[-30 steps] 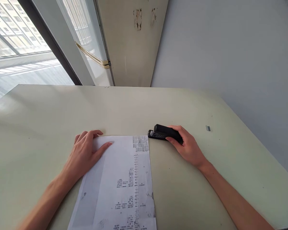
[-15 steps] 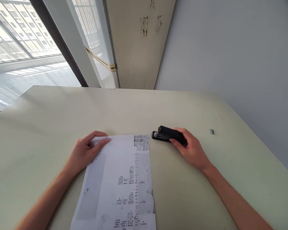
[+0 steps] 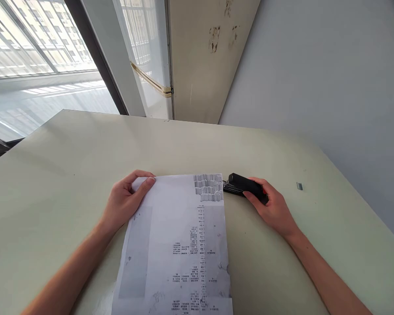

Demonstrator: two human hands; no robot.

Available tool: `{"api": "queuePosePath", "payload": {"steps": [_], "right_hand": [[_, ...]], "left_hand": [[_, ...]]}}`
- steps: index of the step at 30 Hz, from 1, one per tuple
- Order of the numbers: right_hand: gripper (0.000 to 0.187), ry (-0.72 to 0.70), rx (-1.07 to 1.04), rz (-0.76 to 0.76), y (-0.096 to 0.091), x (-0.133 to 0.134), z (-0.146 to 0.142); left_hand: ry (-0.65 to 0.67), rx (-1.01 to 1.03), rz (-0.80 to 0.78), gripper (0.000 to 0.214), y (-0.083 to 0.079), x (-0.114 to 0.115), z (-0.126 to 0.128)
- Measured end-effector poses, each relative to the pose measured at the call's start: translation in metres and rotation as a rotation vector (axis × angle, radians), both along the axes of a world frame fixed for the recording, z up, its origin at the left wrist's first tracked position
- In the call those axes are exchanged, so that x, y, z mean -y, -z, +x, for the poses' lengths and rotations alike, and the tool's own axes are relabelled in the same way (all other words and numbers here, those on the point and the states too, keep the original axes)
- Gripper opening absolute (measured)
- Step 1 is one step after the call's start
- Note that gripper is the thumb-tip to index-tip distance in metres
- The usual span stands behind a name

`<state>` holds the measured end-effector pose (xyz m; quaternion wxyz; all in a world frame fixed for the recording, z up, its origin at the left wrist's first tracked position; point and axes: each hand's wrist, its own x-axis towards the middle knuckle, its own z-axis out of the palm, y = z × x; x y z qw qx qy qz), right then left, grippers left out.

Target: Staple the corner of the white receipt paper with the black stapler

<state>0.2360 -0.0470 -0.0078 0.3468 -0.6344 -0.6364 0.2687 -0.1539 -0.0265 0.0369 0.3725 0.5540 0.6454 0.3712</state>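
Printed paper [image 3: 174, 218], possibly more than one sheet, lies in front of me with a dark scribbled patch at its top right corner. My left hand [image 3: 129, 197] pinches its top left corner, thumb on top and fingers behind. A black stapler [image 3: 248, 187] rests on the table to the right of the paper, its jaw facing left. My right hand [image 3: 269, 203] grips the rear of the stapler, thumb on the near side. The paper's top right edge covers the tip of the stapler's base; its upper arm is raised off the base.
A small grey strip, perhaps staples [image 3: 299, 186], lies on the pale table [image 3: 101, 144] to the right of the stapler. Behind the table stand a refrigerator [image 3: 206, 78] and a grey wall [image 3: 315, 78]. A window [image 3: 46, 43] is at the left.
The paper's top edge has come up off the table and shifted right, so its corner now overlaps the stapler's tip. The view has turned slightly left.
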Motion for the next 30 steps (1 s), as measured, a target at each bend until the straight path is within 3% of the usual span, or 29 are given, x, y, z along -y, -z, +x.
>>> {"api": "queuePosePath", "payload": {"steps": [10,14,18,23,27,30], "right_hand": [[0.043,0.02,0.001,-0.037,0.001,-0.004,0.0],[0.041,-0.028,-0.002,0.0,0.003,-0.02,-0.013],[0.037,-0.16,-0.043,0.077,0.007,-0.062,-0.047],[0.037,-0.354,-0.137,0.166,0.009,-0.132,-0.114],[0.036,-0.43,-0.167,0.178,0.008,-0.174,-0.161],[0.037,-0.462,-0.171,0.179,0.009,-0.19,-0.182]], "left_hand": [[-0.028,0.096,-0.031,0.046,-0.008,0.003,0.0],[-0.029,0.121,-0.039,0.046,-0.007,0.002,-0.001],[0.035,0.171,-0.064,0.046,-0.003,0.002,0.004],[0.154,0.154,-0.078,0.044,0.004,0.001,0.013],[0.155,0.119,-0.082,0.044,0.006,-0.002,0.014],[0.132,0.1,-0.076,0.045,0.006,-0.004,0.013]]}}
